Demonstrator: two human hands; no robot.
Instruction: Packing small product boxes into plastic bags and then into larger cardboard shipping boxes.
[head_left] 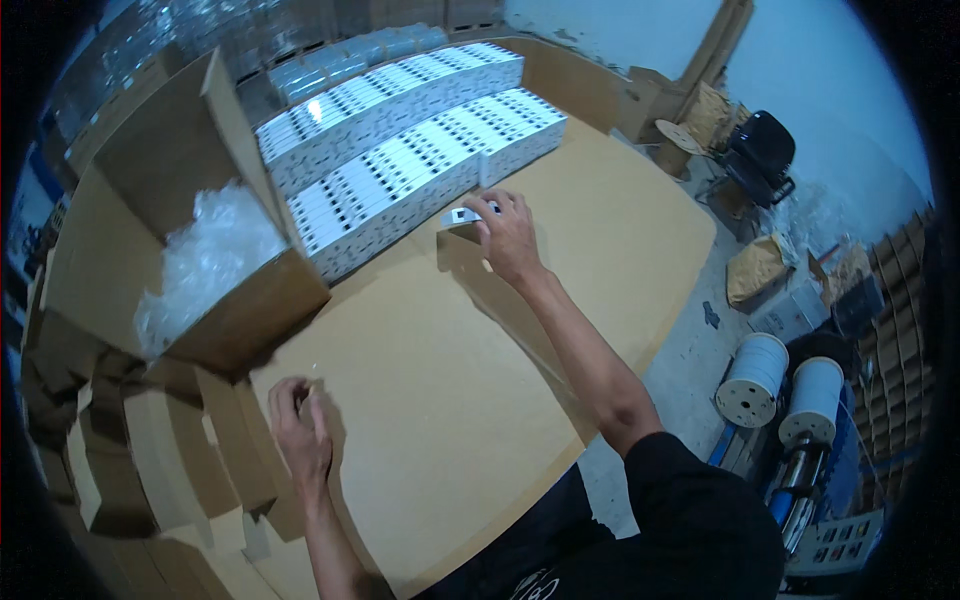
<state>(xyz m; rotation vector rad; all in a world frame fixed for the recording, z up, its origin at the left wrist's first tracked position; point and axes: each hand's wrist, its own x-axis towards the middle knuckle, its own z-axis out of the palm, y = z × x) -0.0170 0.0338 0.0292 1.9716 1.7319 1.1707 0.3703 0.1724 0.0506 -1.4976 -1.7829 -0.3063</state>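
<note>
Right hand clamped on a slim white box above the table

We see the right hand's fingers and thumb closed around the slim white box, which has a dark mark near its end. It is just in front of two long rows of similar boxes, and we see a shadow on the tan table beneath it. The front row runs alongside the rear row, both packed side by side with dark marks on top.

The left hand is at the table's left part, its fingers curled; we cannot tell whether they pinch anything. Near it, we find a brown cardboard carton with crumpled clear plastic inside, and folded cardboard below.

On our right, beyond the table, two white spools stand close together on the floor side, and farther back we see a black chair near a wall.
</note>
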